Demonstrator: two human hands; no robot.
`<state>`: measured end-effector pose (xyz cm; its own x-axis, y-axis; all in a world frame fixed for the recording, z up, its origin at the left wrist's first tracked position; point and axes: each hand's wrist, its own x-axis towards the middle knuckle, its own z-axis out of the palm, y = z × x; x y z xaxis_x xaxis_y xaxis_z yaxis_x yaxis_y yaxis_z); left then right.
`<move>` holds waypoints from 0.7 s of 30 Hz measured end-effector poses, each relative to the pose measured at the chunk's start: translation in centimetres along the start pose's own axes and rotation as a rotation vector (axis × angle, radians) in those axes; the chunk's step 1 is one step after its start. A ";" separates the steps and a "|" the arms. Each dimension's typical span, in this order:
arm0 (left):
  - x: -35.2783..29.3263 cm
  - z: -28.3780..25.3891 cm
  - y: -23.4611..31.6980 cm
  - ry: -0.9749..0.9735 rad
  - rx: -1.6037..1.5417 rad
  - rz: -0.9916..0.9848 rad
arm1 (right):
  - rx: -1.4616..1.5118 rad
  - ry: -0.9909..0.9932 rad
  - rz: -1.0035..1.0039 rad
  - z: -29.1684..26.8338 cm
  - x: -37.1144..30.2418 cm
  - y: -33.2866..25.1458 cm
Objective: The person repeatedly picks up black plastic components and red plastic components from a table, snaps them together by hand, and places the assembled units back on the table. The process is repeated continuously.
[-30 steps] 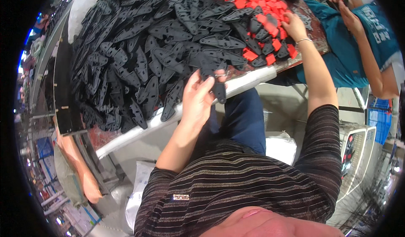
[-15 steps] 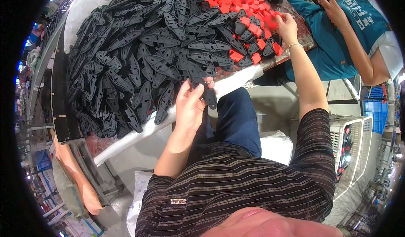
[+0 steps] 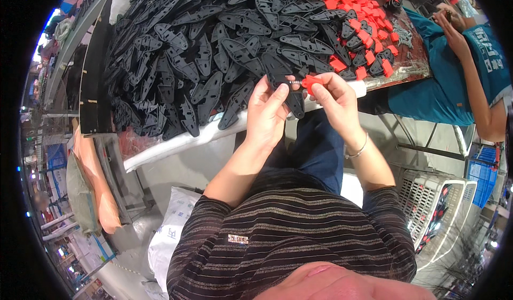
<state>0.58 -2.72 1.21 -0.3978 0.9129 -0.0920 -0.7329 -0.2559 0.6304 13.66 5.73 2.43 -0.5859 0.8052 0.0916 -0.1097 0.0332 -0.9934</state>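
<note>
Between the thumb and fingers of my left hand (image 3: 269, 109) is a black plastic part (image 3: 295, 104), flat and tapered, held tilted above the near table edge. My right hand (image 3: 337, 100) pinches a small red plastic piece (image 3: 310, 84) right beside it; whether the two touch I cannot tell. Just beyond my hands spreads a large heap of similar black parts (image 3: 200, 54). Loose red pieces (image 3: 350, 0) are piled at the far right of it. Between them lie several black parts with red pieces on them (image 3: 365, 39).
A white padded roll (image 3: 176, 149) lines the table's near edge. At the right a co-worker in a teal apron (image 3: 435, 81) sits close to the table, hands raised. A white plastic crate (image 3: 422, 198) stands low right, with a blue crate (image 3: 483, 174) behind it. A white sack (image 3: 171, 228) lies lower left.
My right hand has come back from the red pile with a red piece, meeting my left hand. The left still holds the black part. The whole view has shifted.
</note>
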 end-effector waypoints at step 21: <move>0.1 -0.5 0.6 0.020 0.247 0.111 | -0.099 0.011 0.008 3.2 0.1 0.5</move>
<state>-0.10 -2.95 1.21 -0.4810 0.8764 -0.0254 -0.5279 -0.2664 0.8064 10.93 3.94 2.22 -0.5774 0.8121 0.0838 -0.0254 0.0848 -0.9961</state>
